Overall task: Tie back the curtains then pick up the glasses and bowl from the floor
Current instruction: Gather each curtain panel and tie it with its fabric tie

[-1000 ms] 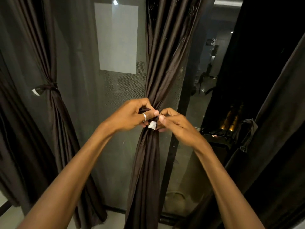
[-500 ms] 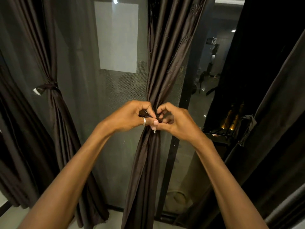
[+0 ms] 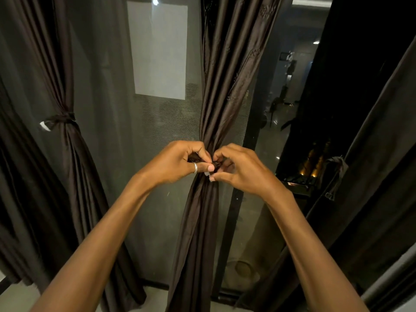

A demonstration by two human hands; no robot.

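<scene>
Dim window screen (image 3: 108, 122) behind — my left hand (image 3: 176, 163) & right hand (image 3: 244, 171) each pinched the tie strip (image 3: 216, 164) at the middle curtain (image 3: 225, 86)'s gathered waist — fabric prob. soft, slippery.

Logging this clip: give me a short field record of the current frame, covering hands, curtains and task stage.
left hand: grips the tie-back
right hand: pinches the same tie-back
middle curtain: gathered, knot being made
left curtain: already tied with a band
right curtain: ungathered, a strap hangs loose on it
glasses, bowl: not in view
stage: tying curtains, pickup not begun
</scene>
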